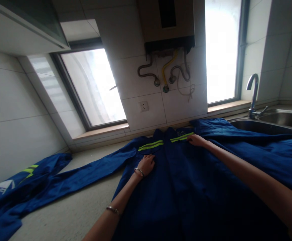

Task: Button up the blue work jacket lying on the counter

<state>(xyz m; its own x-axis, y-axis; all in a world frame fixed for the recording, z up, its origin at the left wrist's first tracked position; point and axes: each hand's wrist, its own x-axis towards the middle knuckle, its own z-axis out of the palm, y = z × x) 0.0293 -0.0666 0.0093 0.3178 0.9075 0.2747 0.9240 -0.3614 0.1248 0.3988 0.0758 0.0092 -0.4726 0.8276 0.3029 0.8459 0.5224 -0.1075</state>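
A dark blue work jacket point(186, 187) with yellow-green reflective stripes lies spread flat on the countertop point(80, 207), one long sleeve stretched out to the left. My left hand point(146, 165) rests flat on the jacket just below the left stripe, a bracelet at its wrist. My right hand point(195, 140) presses on the cloth at the far end of the right stripe, near the collar. Neither hand holds anything up; both lie on the fabric.
A second blue garment point(15, 180) lies bunched at the left end of the counter. A steel sink point(274, 125) with a tap point(252, 93) sits at the right. A wall socket point(143, 106), a water heater point(167, 26) with hoses and two windows stand behind.
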